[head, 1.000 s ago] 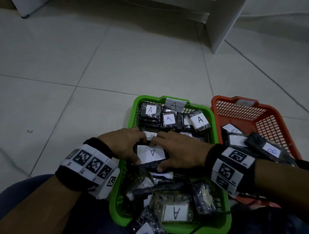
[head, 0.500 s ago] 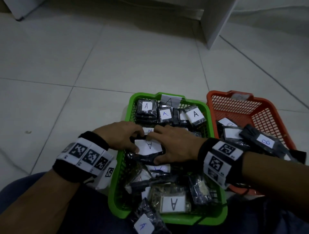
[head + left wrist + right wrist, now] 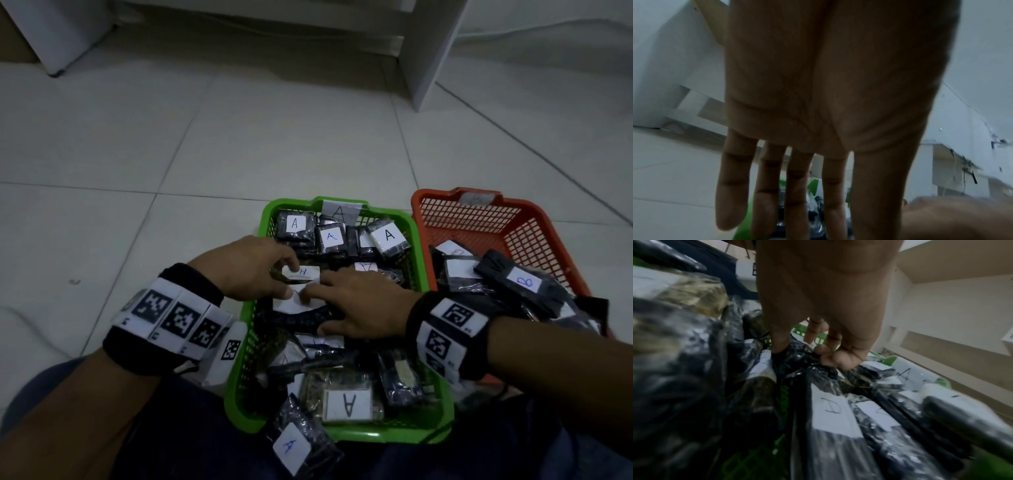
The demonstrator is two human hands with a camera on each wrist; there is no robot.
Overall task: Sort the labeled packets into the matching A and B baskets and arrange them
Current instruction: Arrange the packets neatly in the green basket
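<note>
A green basket (image 3: 247,342) tagged A holds several black packets with white A labels (image 3: 388,235). The orange basket (image 3: 442,196) to its right holds packets, one marked B (image 3: 524,281). My right hand (image 3: 322,308) grips a black packet (image 3: 298,319) in the middle of the green basket, fingers over its white label and thumb at its near edge; the right wrist view shows the right hand (image 3: 803,352) with curled fingers on crinkled black plastic. My left hand (image 3: 287,274) reaches in with straight fingers (image 3: 770,203), touching a labelled packet (image 3: 305,272) just behind.
Loose packets crowd the green basket's near half, one large A label (image 3: 347,404) facing up. Another A packet (image 3: 294,448) hangs over the front rim onto my lap. A white furniture leg (image 3: 428,51) stands on the tiled floor (image 3: 137,154) beyond the baskets.
My left fingers have left the gripped packet and moved back onto the packet behind it. My right fingers now cover more of the gripped packet's label.
</note>
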